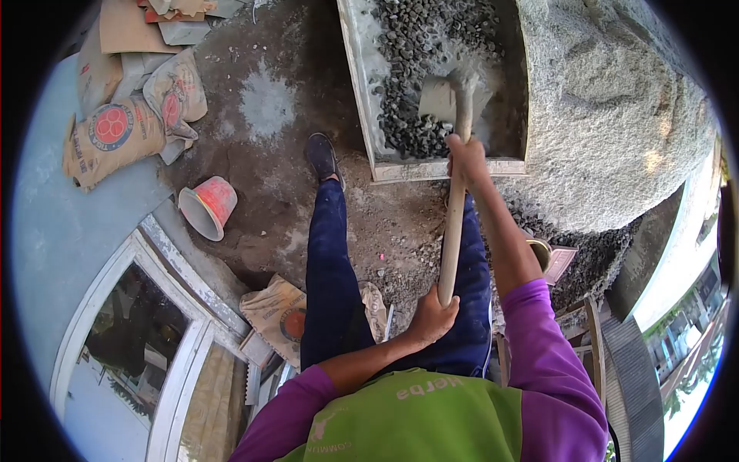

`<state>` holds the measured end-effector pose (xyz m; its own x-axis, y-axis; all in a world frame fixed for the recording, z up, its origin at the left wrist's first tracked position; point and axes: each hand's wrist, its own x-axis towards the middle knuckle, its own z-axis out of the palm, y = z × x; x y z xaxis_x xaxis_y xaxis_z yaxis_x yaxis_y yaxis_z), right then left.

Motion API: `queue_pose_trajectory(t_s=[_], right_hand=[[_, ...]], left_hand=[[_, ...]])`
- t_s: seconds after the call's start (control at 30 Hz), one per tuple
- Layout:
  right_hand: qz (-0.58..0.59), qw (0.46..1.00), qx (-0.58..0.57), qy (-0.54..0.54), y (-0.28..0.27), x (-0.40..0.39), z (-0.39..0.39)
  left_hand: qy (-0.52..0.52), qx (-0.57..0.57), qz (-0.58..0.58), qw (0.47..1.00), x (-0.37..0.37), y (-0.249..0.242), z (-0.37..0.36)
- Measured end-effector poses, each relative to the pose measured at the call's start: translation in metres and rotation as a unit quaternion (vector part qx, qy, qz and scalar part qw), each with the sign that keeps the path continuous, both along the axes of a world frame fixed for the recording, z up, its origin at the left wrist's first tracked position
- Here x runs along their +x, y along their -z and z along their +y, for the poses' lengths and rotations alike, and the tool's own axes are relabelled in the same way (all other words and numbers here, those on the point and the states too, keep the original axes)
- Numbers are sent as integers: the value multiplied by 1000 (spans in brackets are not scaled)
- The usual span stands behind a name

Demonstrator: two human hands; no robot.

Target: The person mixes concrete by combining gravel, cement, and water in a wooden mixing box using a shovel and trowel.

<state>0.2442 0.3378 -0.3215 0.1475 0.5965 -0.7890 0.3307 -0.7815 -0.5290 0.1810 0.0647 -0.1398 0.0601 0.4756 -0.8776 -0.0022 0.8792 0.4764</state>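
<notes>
A hoe (459,181) with a long wooden handle runs away from my body, and both hands are closed round it. My left hand (435,316) grips the handle's near end, close to my lap. Farther up, my right hand (467,160) wraps the handle just short of the mixing trough (450,169). The hoe's broad, cement-coated blade (439,99) rests among dark gravel (404,46) and wet grey cement in the trough. Part of the blade is hidden by the mix and the handle.
Right of the trough rises a big pale sand heap (608,100). A red bucket (209,206) lies tilted on the left, below cement bags (127,131). Another paper bag (277,312) is near my left leg. A white-framed window (142,323) stands at lower left.
</notes>
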Motion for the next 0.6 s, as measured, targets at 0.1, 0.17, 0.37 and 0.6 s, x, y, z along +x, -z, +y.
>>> queue_pose_trajectory(t_s=[0.1, 0.17, 0.37, 0.6], right_hand=[[-4, 997, 70, -10, -43, 20, 70], [-11, 996, 86, -20, -31, 35, 122], [-63, 995, -15, -73, 75, 63, 91], [-24, 999, -23, -44, 24, 25, 24]], left_hand=[[-23, 33, -23, 999, 20, 0, 58], [-13, 52, -20, 998, 36, 20, 107], [-98, -55, -45, 993, 71, 61, 106], [-54, -113, -63, 990, 29, -11, 43]])
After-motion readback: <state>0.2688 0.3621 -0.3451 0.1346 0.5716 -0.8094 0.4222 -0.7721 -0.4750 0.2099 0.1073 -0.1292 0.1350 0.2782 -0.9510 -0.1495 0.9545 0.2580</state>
